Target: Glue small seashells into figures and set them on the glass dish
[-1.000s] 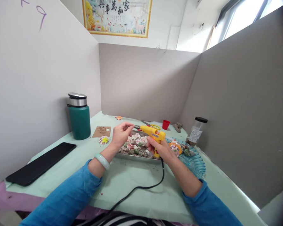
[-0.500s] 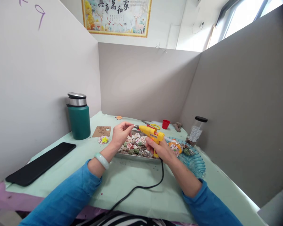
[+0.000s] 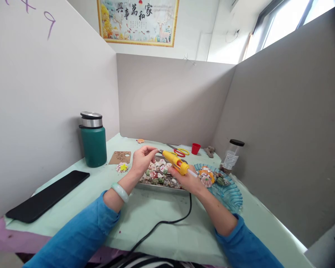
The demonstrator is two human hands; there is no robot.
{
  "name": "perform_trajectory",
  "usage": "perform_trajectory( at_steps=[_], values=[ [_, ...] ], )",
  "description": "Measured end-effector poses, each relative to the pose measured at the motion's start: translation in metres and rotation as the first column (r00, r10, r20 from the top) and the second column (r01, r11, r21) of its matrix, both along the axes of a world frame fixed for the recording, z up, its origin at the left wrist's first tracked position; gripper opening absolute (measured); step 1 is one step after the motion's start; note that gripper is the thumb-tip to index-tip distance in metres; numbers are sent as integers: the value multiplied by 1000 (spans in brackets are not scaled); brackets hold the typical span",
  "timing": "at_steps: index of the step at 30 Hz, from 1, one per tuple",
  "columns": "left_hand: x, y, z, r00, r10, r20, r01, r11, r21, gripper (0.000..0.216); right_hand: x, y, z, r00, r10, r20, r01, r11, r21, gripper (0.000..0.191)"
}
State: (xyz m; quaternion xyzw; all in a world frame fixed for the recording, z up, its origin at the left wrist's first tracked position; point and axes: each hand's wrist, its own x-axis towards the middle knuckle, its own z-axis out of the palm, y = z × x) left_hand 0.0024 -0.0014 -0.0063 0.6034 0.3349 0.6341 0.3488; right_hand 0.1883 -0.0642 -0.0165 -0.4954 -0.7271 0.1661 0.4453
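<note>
My right hand (image 3: 187, 179) grips a yellow glue gun (image 3: 175, 162), its nozzle pointing left at the fingertips of my left hand (image 3: 142, 160). My left hand is pinched shut on something too small to make out, held above a metal tray (image 3: 162, 185) filled with several small shells. The gun's black cord (image 3: 167, 222) trails down toward me across the pale green tablecloth. A white glue stick pokes out of the gun's back end. A jade bangle sits on my left wrist.
A blue glass dish (image 3: 229, 193) with shells lies right of the tray. A green flask (image 3: 93, 139), brown card (image 3: 120, 157), black phone (image 3: 47, 195), yellow-red scissors (image 3: 180, 151), red cup (image 3: 195, 148) and lidded jar (image 3: 231, 156) stand around. Grey partition walls enclose the desk.
The glue gun has tilted, its rear dropping lower and its nozzle coming closer to my left fingertips. My left hand has stayed nearly in place.
</note>
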Motion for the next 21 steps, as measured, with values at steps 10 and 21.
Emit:
perform_trajectory(
  at_steps=[10,21],
  values=[
    [2,-1,2,997,-29,76,32,999,-42,22,4,1,-3,980,-84,183,45,977,208,32],
    [3,-1,0,998,-31,54,34,998,-48,23,0,1,-10,906,-163,390,28,944,330,23]
  ],
)
